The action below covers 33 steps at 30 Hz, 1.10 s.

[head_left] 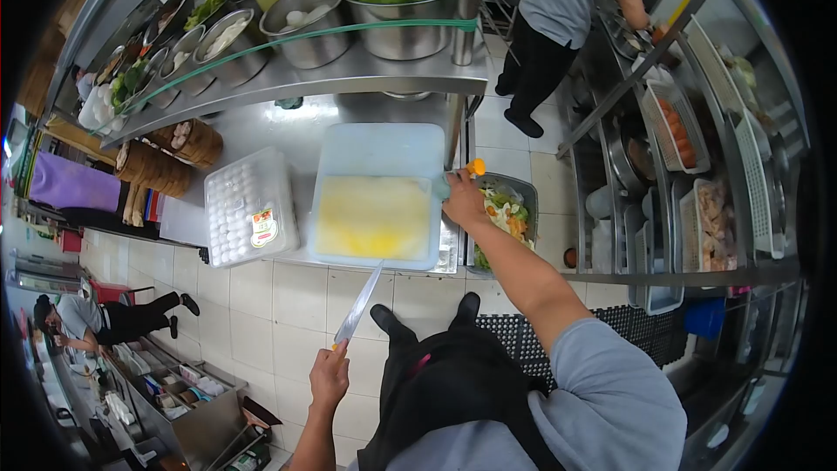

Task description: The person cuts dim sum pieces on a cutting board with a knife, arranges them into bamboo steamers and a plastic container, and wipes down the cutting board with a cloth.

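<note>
My left hand (pixel 330 377) is closed round the handle of a long knife (pixel 359 303), its blade pointing up toward the front edge of the cutting board. On the steel counter lies the pale cutting board (pixel 379 150), its nearer part wet and stained yellow. At its right edge my right hand (pixel 465 199) is curled, with a small bright orange piece (pixel 476 167) showing beyond the fingers. Whatever the fingers grip is mostly hidden. Below that hand stands a grey bin (pixel 534 202) holding vegetable scraps (pixel 506 212).
Left of the board sits a clear plastic box (pixel 237 209) of round white items. Steel bowls (pixel 305 35) of ingredients line the shelf above. Bamboo steamers (pixel 153 170) stand far left. One person (pixel 567 0) works at the right rack, another (pixel 91 323) at lower left.
</note>
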Available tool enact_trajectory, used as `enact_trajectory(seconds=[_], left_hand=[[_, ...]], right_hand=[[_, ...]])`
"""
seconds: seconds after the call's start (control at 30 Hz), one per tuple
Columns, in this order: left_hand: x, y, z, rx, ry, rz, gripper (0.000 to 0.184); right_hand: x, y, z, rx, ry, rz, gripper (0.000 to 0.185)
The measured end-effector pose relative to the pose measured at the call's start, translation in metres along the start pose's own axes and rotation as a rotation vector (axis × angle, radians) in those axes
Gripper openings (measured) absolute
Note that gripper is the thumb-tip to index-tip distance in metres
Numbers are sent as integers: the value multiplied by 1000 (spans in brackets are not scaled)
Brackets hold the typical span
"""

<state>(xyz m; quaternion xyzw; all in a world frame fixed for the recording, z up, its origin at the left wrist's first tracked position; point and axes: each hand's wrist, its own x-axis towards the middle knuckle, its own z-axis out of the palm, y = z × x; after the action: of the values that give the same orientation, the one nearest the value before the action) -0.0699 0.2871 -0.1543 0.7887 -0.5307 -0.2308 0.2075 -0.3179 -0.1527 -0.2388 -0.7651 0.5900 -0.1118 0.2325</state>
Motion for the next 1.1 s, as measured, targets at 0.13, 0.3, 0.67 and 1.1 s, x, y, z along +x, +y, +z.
enact_trajectory(seconds=[0.13, 0.3, 0.67, 1.1], left_hand=[[-23, -22, 4, -61, 1, -47, 58], [-46, -49, 1, -53, 23, -51, 57], [-22, -105, -32, -218, 207, -144, 56], [-41, -211, -40, -328, 220, -198, 52]], right_hand=[[-15, 23, 12, 69, -8, -103, 50], [-94, 32, -4, 93, -506, -385, 38], [-89, -196, 95, -200, -291, -708, 42], [-57, -146, -17, -53, 46, -275, 45]])
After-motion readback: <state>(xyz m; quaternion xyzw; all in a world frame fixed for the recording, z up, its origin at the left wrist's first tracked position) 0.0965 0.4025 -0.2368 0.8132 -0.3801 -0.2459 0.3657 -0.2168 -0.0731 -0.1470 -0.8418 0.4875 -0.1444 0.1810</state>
